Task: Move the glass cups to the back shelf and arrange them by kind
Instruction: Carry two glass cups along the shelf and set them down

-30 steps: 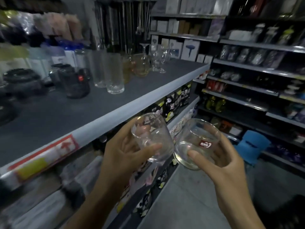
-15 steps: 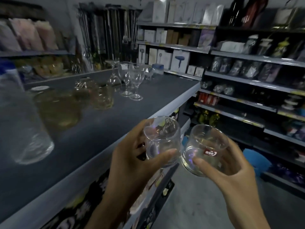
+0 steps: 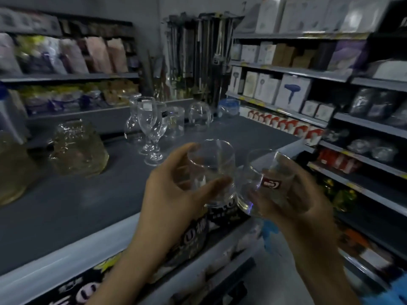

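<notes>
Glass, slick and brittle: the left hand (image 3: 174, 194) curls round the plain tumbler (image 3: 211, 170), the right hand (image 3: 308, 208) round the labelled tumbler (image 3: 272, 183) just beside it; mid-wall grips look safest.

Plain tumbler (image 3: 211, 170), lower centre: clear glass, looking smooth and glossy. Labelled tumbler (image 3: 264, 168) beside it: clear smooth glass, wearing a glossy red sticker (image 3: 271, 184). Shelf top (image 3: 66, 208): showing dark grey, matt. Stemmed glasses (image 3: 152, 126), centre: gleaming clear and smooth. Amber jar (image 3: 77, 148), left: yellowish glass, showing an embossed surface. Boxes (image 3: 293, 91), upper right: looking like matt cardboard.
</notes>
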Tool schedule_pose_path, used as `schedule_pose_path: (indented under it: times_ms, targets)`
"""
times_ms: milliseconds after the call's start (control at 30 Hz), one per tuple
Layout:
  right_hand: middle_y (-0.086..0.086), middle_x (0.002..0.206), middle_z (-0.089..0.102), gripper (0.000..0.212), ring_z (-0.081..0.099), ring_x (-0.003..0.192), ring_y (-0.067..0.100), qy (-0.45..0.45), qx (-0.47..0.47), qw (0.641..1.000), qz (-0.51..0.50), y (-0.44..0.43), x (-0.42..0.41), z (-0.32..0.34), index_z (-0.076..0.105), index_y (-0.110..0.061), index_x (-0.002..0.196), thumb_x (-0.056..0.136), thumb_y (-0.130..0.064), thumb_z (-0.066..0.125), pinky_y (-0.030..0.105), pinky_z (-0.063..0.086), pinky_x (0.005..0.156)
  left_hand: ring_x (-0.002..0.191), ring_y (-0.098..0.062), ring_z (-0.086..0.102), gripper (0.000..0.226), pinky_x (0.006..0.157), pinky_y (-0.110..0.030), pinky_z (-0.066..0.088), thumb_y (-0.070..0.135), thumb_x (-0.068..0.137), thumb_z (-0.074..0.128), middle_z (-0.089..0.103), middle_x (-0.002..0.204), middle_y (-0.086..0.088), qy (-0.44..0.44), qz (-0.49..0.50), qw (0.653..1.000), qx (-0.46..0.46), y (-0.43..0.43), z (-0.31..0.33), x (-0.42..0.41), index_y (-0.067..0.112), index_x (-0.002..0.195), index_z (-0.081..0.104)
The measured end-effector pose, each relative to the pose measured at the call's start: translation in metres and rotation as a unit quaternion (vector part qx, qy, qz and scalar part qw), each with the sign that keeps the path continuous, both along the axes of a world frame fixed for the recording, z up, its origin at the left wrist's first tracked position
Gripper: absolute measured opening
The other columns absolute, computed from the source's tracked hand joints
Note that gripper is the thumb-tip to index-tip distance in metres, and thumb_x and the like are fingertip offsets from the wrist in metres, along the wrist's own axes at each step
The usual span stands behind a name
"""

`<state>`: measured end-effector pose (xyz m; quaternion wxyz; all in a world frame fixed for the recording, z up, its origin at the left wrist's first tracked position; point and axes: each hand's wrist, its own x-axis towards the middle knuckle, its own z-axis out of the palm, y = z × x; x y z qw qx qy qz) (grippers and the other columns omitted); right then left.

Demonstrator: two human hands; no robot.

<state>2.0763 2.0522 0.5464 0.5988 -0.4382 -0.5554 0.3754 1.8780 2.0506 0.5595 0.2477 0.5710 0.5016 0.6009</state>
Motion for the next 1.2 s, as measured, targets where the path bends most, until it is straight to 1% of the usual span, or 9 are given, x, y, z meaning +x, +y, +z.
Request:
schedule_pose_path:
  times_ms: [67, 167, 300, 467, 567, 667, 800, 967, 1200]
  targets:
    - [-0.020, 0.115, 0.074, 0.074, 0.070, 0.107, 0.000, 0.002, 0.008, 1.000, 0.026, 0.032, 0.010, 0.000, 0.065, -0.049, 0.125, 0.058, -0.031, 0.093, 0.021, 0.060, 0.074, 0.098, 0.003, 0.072, 0.071, 0.080, -0.014, 0.056, 0.044, 0.061, 0.089, 0.077, 0.103, 0.020, -0.005, 0.031, 1.000, -0.001, 0.023, 0.000, 0.009, 0.034, 0.127, 0.067]
    - [-0.019, 0.111, 0.076, 0.062, 0.072, 0.103, 0.002, -0.015, 0.012, 0.998, 0.060, 0.080, 0.018, 0.000, 0.067, -0.058, 0.111, 0.057, -0.036, 0.088, 0.033, 0.060, 0.081, 0.098, 0.005, 0.071, 0.070, 0.081, -0.018, 0.057, 0.040, 0.063, 0.090, 0.075, 0.102, 0.024, -0.006, 0.061, 0.998, 0.000, 0.055, -0.002, 0.018, 0.033, 0.128, 0.066]
    - [-0.017, 0.114, 0.075, 0.073, 0.071, 0.106, 0.004, -0.048, 0.036, 0.996, 0.067, 0.136, 0.020, -0.002, 0.065, -0.052, 0.119, 0.054, -0.041, 0.096, 0.043, 0.058, 0.090, 0.099, 0.007, 0.070, 0.073, 0.087, -0.026, 0.059, 0.050, 0.061, 0.087, 0.072, 0.105, 0.027, 0.002, 0.092, 0.996, -0.002, 0.092, -0.002, 0.025, 0.035, 0.129, 0.063]
    - [-0.024, 0.105, 0.075, 0.067, 0.072, 0.098, -0.003, -0.039, 0.051, 0.993, 0.101, 0.198, 0.019, 0.005, 0.065, -0.047, 0.112, 0.051, -0.037, 0.089, 0.017, 0.058, 0.072, 0.100, 0.007, 0.069, 0.061, 0.090, -0.030, 0.058, 0.045, 0.070, 0.087, 0.073, 0.106, 0.025, 0.007, 0.146, 0.989, -0.012, 0.136, 0.001, 0.028, 0.037, 0.124, 0.060]
    - [-0.028, 0.111, 0.072, 0.070, 0.069, 0.101, -0.007, -0.031, 0.038, 0.990, 0.133, 0.229, 0.016, 0.007, 0.062, -0.050, 0.117, 0.052, -0.041, 0.089, 0.021, 0.058, 0.075, 0.099, 0.010, 0.067, 0.060, 0.091, -0.027, 0.056, 0.043, 0.074, 0.087, 0.072, 0.106, 0.024, 0.013, 0.186, 0.982, -0.027, 0.154, 0.001, 0.028, 0.038, 0.126, 0.056]
    - [-0.040, 0.111, 0.065, 0.069, 0.064, 0.102, -0.014, -0.041, 0.045, 0.985, 0.164, 0.253, 0.010, 0.007, 0.054, -0.067, 0.112, 0.054, -0.048, 0.086, 0.020, 0.055, 0.079, 0.099, 0.013, 0.065, 0.062, 0.091, -0.023, 0.053, 0.042, 0.075, 0.087, 0.070, 0.106, 0.024, 0.028, 0.225, 0.973, -0.044, 0.168, 0.001, 0.027, 0.035, 0.128, 0.054]
    - [-0.035, 0.110, 0.068, 0.074, 0.069, 0.099, -0.009, -0.049, 0.064, 0.977, 0.200, 0.276, 0.010, 0.006, 0.054, -0.049, 0.126, 0.065, -0.030, 0.092, 0.017, 0.057, 0.074, 0.094, 0.017, 0.063, 0.055, 0.078, -0.007, 0.048, 0.035, 0.080, 0.087, 0.066, 0.102, 0.023, 0.060, 0.289, 0.953, -0.067, 0.184, 0.001, 0.027, 0.027, 0.124, 0.054]
    - [-0.020, 0.107, 0.074, 0.075, 0.073, 0.094, -0.001, -0.014, 0.032, 0.974, 0.222, 0.285, 0.014, 0.001, 0.059, -0.035, 0.128, 0.065, -0.021, 0.095, 0.028, 0.058, 0.081, 0.107, -0.002, 0.066, 0.054, 0.096, -0.040, 0.055, 0.044, 0.083, 0.084, 0.068, 0.116, 0.018, 0.094, 0.336, 0.931, -0.112, 0.194, 0.006, 0.021, 0.030, 0.124, 0.051]
    - [-0.013, 0.108, 0.075, 0.074, 0.074, 0.094, 0.005, 0.003, -0.002, 0.969, 0.246, 0.292, 0.013, -0.004, 0.059, -0.040, 0.124, 0.060, -0.030, 0.095, 0.043, 0.060, 0.089, 0.108, -0.016, 0.066, 0.063, 0.096, -0.046, 0.055, 0.047, 0.081, 0.085, 0.066, 0.121, 0.008, 0.103, 0.389, 0.905, -0.137, 0.210, 0.009, 0.013, 0.024, 0.127, 0.049]
